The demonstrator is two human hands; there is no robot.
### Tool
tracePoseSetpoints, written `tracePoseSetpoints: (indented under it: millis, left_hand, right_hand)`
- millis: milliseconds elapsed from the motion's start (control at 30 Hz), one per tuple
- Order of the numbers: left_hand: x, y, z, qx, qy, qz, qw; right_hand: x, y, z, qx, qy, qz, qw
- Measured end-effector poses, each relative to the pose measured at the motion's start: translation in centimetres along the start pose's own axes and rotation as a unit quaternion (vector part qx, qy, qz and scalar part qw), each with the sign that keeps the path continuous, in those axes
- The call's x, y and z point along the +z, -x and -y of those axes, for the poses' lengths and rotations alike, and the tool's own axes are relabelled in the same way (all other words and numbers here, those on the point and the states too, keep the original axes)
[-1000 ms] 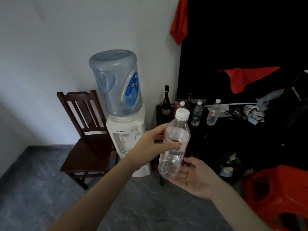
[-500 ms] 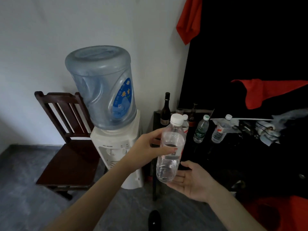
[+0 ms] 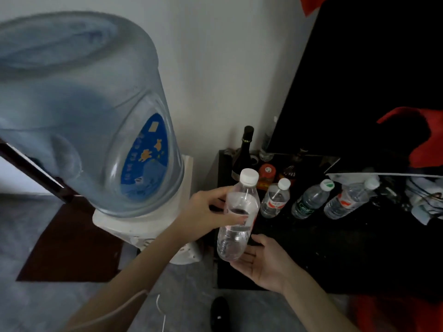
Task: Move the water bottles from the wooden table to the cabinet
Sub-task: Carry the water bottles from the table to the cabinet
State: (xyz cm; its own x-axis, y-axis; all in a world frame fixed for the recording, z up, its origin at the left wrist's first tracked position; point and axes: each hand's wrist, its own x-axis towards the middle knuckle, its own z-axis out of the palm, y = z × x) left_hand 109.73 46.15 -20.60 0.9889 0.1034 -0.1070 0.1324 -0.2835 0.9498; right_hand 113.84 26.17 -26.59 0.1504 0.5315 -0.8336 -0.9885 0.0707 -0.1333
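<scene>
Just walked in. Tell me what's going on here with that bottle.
A person is carrying a clear water bottle with a white cap. The left hand grips it around the middle, while the right hand lies open under its base. Just beyond it, three more water bottles stand in a row on the dark cabinet, with a dark wine bottle behind them. A water dispenser stands to the left.

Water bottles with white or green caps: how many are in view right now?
4. One held bottle in the left hand, over the open right hand; three standing on the dark cabinet top. Others may be hidden.
</scene>
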Motion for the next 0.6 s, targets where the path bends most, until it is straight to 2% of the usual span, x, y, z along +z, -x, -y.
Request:
tracePoseSetpoints:
  millis: [167,400,600]
  left_hand:
    - [-0.1,-4.3,4.2,-0.03,-0.007,-0.003,1.0]
    - [0.3,-9.0,8.7,-0.052,0.021,-0.014,0.998]
    - [1.5,-11.9,11.3,-0.048,0.021,0.017,0.998]
  right_hand:
    - [-0.7,-4.7,2.4,0.014,-0.036,-0.02,0.999]
    - [-2.0,-10.6,7.1,-0.016,-0.127,-0.07,0.989]
    - [-2.0,-14.7,9.5,-0.033,-0.115,-0.118,0.986]
